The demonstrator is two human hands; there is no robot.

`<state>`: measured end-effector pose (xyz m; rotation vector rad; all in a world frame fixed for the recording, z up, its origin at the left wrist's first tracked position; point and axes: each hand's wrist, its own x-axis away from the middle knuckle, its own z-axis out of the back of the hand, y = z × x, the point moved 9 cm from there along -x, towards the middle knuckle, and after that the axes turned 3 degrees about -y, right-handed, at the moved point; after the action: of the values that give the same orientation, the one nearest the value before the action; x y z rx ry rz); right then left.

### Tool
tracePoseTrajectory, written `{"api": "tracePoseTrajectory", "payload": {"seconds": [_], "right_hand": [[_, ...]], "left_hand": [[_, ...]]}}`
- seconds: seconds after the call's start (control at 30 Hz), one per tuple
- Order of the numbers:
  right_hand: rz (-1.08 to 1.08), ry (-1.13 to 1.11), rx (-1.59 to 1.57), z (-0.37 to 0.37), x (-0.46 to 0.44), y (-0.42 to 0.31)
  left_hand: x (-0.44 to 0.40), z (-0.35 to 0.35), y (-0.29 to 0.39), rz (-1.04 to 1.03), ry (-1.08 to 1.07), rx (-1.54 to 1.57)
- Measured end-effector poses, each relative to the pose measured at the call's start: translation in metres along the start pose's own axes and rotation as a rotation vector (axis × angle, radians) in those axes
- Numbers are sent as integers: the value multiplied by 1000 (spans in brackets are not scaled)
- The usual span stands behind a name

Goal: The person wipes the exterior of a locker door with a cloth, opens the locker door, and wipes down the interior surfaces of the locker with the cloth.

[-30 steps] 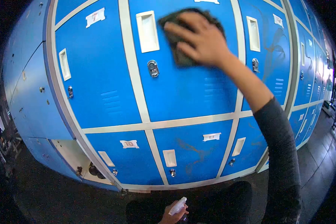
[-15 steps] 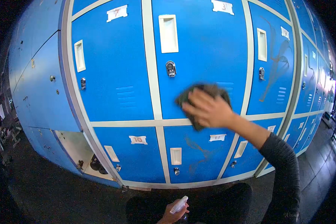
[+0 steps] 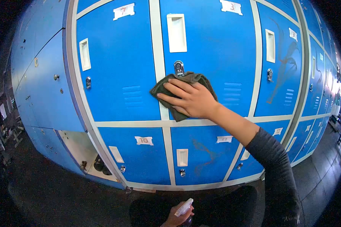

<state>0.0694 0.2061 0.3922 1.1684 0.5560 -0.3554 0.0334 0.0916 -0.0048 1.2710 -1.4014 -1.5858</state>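
Observation:
My right hand [image 3: 189, 99] presses a dark grey-green cloth [image 3: 208, 84] against the blue locker door [image 3: 216, 49] marked 3. Its fingers lie over the cloth, close together, just below the door's metal lock [image 3: 179, 68]. The cloth's left edge overlaps the white frame strip beside the door. Low in the view, my left hand [image 3: 177, 216] is wrapped round a spray bottle with a white trigger head [image 3: 184, 207]. The bottle's body is mostly hidden by the hand and the dark background.
Dark smears mark the locker door [image 3: 286, 64] at right and the lower door [image 3: 204, 155] marked 11. On the left, an open compartment [image 3: 77, 145] holds dark shoes [image 3: 100, 165]. Dark flooring [image 3: 64, 196] runs along the lockers' base.
My right hand has moved the cloth left across the door to below the lock, uncovering the vent slots. My left hand keeps hold of the spray bottle.

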Motion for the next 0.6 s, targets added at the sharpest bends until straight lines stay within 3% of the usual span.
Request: {"api": "tracePoseTrajectory", "payload": {"seconds": [0.1,0.17,0.27,0.43,0.6], "right_hand": [[-128,-33,68,-5,5,-14],[-86,-66,54,-10,16,-34],[78,-186,-27,-30,46,-66],[319,-207,-108,-21,98,-75],[-132,-216,-118,11,107,22]], "left_hand": [[2,1,-16,139,9,84],[4,5,-55,185,-2,238],[4,2,-33,242,-2,106],[1,0,-33,55,-35,115],[2,-1,-28,40,-31,133]]}}
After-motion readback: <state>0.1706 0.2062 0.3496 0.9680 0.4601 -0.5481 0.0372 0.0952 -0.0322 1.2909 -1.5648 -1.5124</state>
